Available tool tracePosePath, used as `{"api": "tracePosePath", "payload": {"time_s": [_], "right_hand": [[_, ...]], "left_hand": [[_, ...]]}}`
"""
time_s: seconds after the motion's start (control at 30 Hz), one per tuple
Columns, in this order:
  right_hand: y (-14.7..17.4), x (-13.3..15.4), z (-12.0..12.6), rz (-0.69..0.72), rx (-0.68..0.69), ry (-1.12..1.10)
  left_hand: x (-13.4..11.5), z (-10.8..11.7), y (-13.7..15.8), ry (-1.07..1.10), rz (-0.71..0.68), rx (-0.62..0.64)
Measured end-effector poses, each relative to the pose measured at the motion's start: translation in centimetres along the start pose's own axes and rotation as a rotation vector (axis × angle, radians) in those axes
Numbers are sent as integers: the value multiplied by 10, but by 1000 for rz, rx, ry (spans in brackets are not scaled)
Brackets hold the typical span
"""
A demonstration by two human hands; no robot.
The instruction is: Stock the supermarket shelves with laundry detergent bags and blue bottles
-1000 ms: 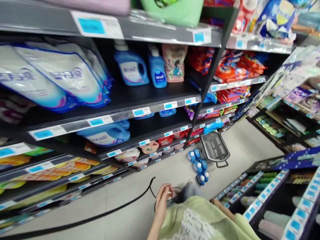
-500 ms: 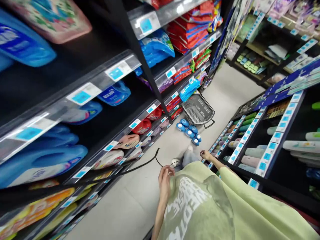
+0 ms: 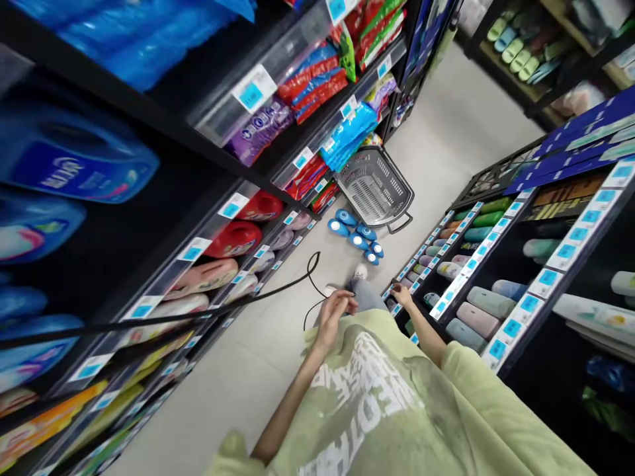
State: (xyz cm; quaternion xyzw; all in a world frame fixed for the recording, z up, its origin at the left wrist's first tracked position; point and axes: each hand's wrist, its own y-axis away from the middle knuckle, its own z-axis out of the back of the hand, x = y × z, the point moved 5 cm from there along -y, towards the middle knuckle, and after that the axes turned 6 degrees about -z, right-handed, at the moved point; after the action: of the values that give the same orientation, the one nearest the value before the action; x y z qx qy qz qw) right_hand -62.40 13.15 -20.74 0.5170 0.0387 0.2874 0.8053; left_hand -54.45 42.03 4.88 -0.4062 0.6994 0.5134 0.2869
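Note:
My left hand [image 3: 335,315] hangs in front of the green shirt [image 3: 367,396], its fingers loosely bent and a little apart, with nothing visible in them. A thin black cable [image 3: 278,291] loops in front of the camera and passes close by this hand. On the other side, my right hand [image 3: 403,295] is beside the right shelf's lower edge, fingers loosely bent, no object visible in it; contact with the shelf is unclear. On the floor ahead are several blue bottles [image 3: 358,239] with white caps. Behind them is a grey shopping basket [image 3: 401,198] with its handle toward me.
Left shelves carry blue detergent bottles [image 3: 89,158], red bottles [image 3: 233,239] and bagged goods [image 3: 317,79]. The right shelves hold rows of bottles [image 3: 491,301] behind price strips [image 3: 530,304]. Pale floor [image 3: 436,132] runs between them toward a rack with slippers [image 3: 516,56].
The view has moved forward along the aisle, so the basket and blue bottles appear larger and further left. My left hand has risen slightly in the picture; my right hand stays near the shelf.

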Motion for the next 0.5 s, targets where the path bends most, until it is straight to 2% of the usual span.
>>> {"api": "tracePosePath", "payload": {"time_s": [0.1,0.2,0.37,0.5], "right_hand": [[-25,-2,-3,-20,-26,-39],[-55,-2,-10,-36,-53,-77],[-119,-5,-35,-56,-88,-114],[-177,-14,-69,-61,-61,-75]], "left_hand": [[20,-21,-19,-21,78,44],[46,-27,-35,-71,182,54],[99,-4,-64,-113,320,38],[141,24,-89,-63,414,-56]]}}
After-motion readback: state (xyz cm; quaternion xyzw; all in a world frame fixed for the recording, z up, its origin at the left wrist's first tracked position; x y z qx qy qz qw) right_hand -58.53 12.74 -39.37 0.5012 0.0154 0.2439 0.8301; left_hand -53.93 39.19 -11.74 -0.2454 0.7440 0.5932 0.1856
